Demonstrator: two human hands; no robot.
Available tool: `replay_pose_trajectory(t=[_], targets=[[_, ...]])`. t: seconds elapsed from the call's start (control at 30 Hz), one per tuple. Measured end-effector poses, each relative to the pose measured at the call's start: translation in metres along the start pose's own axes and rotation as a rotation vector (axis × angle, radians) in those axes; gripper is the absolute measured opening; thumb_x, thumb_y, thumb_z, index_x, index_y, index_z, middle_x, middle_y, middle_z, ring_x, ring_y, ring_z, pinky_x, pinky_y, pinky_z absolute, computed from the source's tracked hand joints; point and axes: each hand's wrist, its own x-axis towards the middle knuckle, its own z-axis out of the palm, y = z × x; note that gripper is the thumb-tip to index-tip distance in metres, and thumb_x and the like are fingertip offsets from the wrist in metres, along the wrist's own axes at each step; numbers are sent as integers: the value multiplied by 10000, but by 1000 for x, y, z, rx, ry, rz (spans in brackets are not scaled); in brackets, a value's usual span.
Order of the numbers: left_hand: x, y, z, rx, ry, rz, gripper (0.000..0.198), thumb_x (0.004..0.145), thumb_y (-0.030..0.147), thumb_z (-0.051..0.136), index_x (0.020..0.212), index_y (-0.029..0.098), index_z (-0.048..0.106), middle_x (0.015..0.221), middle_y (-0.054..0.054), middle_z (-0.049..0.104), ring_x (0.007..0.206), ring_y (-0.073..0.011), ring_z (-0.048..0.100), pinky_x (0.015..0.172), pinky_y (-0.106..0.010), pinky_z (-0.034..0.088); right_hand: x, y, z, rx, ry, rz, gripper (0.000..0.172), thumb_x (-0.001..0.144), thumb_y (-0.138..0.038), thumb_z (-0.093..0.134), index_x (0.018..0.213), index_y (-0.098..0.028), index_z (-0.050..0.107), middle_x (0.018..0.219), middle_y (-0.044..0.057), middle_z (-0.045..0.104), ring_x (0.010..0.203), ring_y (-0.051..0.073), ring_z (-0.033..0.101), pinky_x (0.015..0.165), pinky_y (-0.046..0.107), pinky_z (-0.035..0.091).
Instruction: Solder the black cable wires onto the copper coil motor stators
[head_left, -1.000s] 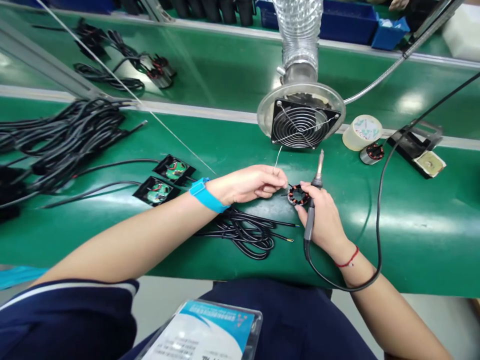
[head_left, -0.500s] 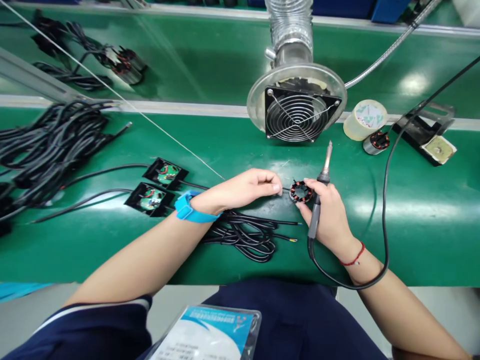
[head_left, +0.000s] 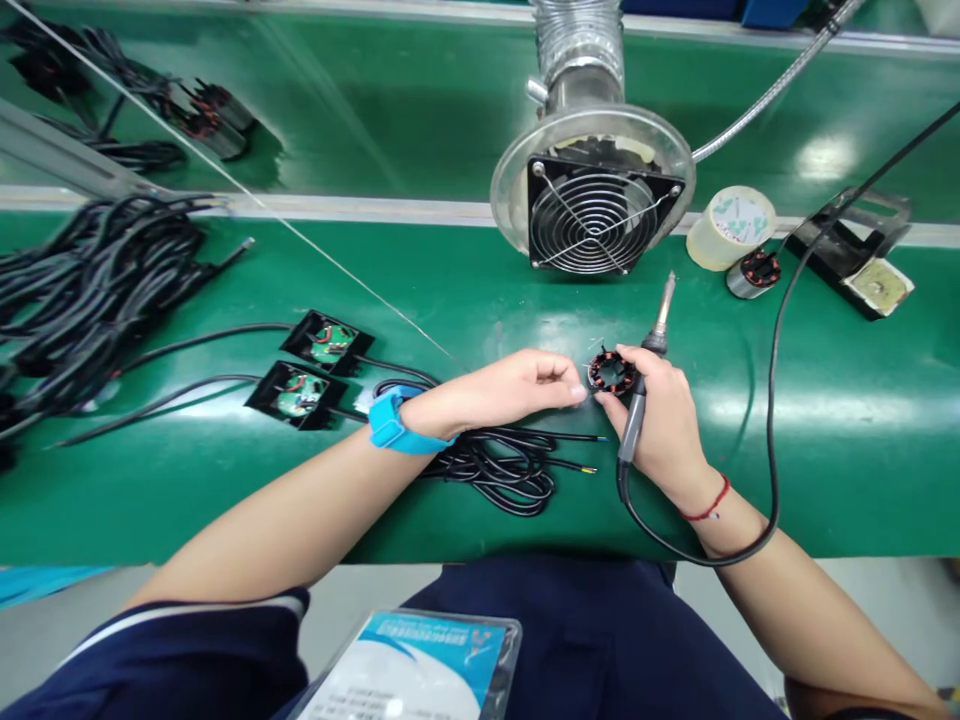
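Observation:
My right hand [head_left: 664,425] is closed around a soldering iron [head_left: 634,425], its metal tip pointing up and away from me. The thumb and index finger of that same hand grip a small ring-shaped motor stator [head_left: 593,381] with copper windings and short dark leads on its rim. At the stator's left edge, my left hand [head_left: 529,390] has its thumb and index finger pinched together; what lies between them is too small to make out. Below my left wrist is a coiled black cable [head_left: 517,485] with bare coloured wire ends.
Two black boxes with green circuit boards [head_left: 330,343] sit left, beside a heap of black cables [head_left: 97,290]. A fume extractor fan [head_left: 592,225] hangs ahead. Back right are a tape roll [head_left: 731,228], another stator [head_left: 752,275] and an iron stand with sponge [head_left: 844,255].
My left hand has shifted right, closing on the stator's left edge. The stator and soldering iron have moved slightly right in my right hand, and the view has shifted a little.

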Motion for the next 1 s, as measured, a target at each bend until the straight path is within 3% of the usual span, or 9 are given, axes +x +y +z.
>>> replay_pose_trajectory(t=[0.17, 0.33, 0.43, 0.53, 0.6, 0.73, 0.9, 1.0], targets=[[1, -5, -2, -9, 40, 66, 245, 859, 388, 595, 803, 151, 620, 787, -1, 618, 743, -116, 525, 756, -273, 426, 0, -1, 1, -2, 3, -18, 349, 946, -355, 578, 1266, -223, 535, 1101, 99, 693, 961, 269, 651, 832, 432, 523], [5, -3, -4, 29, 0, 149, 216, 846, 352, 620, 798, 147, 667, 815, -21, 676, 786, -126, 573, 803, -277, 457, 1, -3, 2, 0, -11, -12, 331, 937, -326, 572, 1250, -223, 544, 1071, 88, 695, 961, 269, 650, 857, 436, 510], [8, -2, -6, -33, 105, 89, 225, 855, 362, 621, 811, 143, 648, 800, -18, 648, 694, -95, 518, 674, -230, 420, 0, -3, 2, 14, -11, -24, 343, 938, -320, 579, 1262, -213, 541, 1099, 96, 696, 983, 272, 647, 883, 436, 499], [12, 0, -7, -148, 206, 14, 246, 891, 393, 578, 863, 149, 591, 746, 11, 560, 541, -60, 357, 504, -215, 275, 0, -3, 1, 13, -16, -40, 349, 935, -308, 594, 1268, -217, 539, 1121, 98, 693, 1000, 277, 647, 901, 438, 492], [16, 2, -8, -131, 287, 68, 201, 880, 354, 585, 867, 154, 562, 739, 21, 522, 545, -61, 348, 505, -215, 268, -1, -2, 1, 10, -21, -37, 355, 934, -302, 597, 1275, -227, 535, 1132, 95, 690, 1016, 281, 644, 916, 446, 487], [19, 8, -7, 259, 449, 284, 66, 847, 224, 581, 855, 161, 561, 757, 15, 524, 655, -95, 440, 625, -231, 372, 0, -2, 1, 8, -31, -26, 370, 934, -311, 594, 1287, -220, 534, 1134, 100, 689, 1028, 289, 638, 924, 453, 483], [18, 8, -10, 751, 464, 433, 98, 892, 173, 493, 863, 163, 586, 867, -34, 586, 789, -145, 519, 729, -281, 425, 1, -2, 2, -9, -37, -32, 380, 941, -312, 583, 1307, -225, 522, 1121, 101, 691, 1018, 293, 641, 913, 455, 485], [21, 5, -11, 973, 486, 429, 133, 908, 190, 469, 890, 163, 598, 897, -56, 597, 800, -165, 535, 674, -285, 404, 1, -3, 2, -13, -27, -43, 368, 941, -303, 582, 1295, -218, 525, 1120, 104, 692, 1011, 295, 643, 902, 456, 486]])
